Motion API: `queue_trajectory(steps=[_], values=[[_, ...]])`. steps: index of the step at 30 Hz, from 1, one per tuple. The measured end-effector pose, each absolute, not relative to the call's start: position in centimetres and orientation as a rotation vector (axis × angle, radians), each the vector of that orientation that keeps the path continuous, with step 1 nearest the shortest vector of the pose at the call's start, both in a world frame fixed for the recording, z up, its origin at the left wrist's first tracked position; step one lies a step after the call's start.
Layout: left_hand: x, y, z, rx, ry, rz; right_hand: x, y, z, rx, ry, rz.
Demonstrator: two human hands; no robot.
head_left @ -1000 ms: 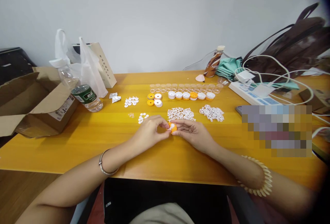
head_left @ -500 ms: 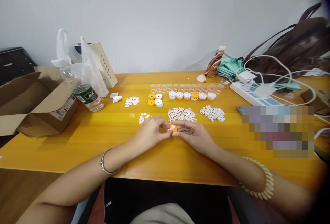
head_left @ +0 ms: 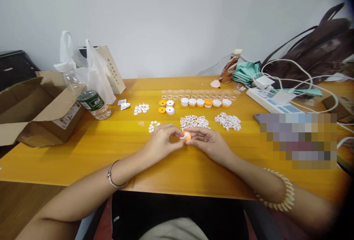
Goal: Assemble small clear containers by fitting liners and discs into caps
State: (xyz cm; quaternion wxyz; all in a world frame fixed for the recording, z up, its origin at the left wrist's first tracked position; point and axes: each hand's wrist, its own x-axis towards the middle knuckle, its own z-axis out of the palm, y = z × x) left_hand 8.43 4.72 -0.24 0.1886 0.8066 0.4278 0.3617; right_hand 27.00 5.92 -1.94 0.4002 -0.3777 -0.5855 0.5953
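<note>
Between my two hands, just above the table, is a small round orange disc (head_left: 187, 135) with a white piece at its middle. My left hand (head_left: 163, 140) pinches its left edge with thumb and forefinger. From the other side, my right hand (head_left: 207, 142) grips it with the thumb below and the fingers along the top. The fingertips cover part of the disc. Just beyond the hands lies a heap of white openwork plastic pieces (head_left: 195, 121); a second heap of white pieces (head_left: 228, 121) lies to its right. Small white discs (head_left: 153, 126) are close to my left hand.
Stacked white and orange discs (head_left: 200, 103) form a row, with clear round cups (head_left: 193, 94) behind. Stemmed white parts (head_left: 141, 108) lie left. A cardboard box (head_left: 66, 122) and water bottle (head_left: 95, 103) stand left; a power strip (head_left: 272, 100), cables and brown bottle (head_left: 231, 66) are right.
The orange disc has tilted a little between my fingers, and its face shows more. My right fingers have shifted slightly on it. Both hands stay in nearly the same place.
</note>
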Motion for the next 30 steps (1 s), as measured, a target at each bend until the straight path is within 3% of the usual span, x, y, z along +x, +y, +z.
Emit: queue_trajectory(steps=[30], values=[[8.61, 4.87, -0.2, 2.136, 1.103, 1.121, 27.22, 5.91, -1.73, -0.955, -1.435, 1.454]])
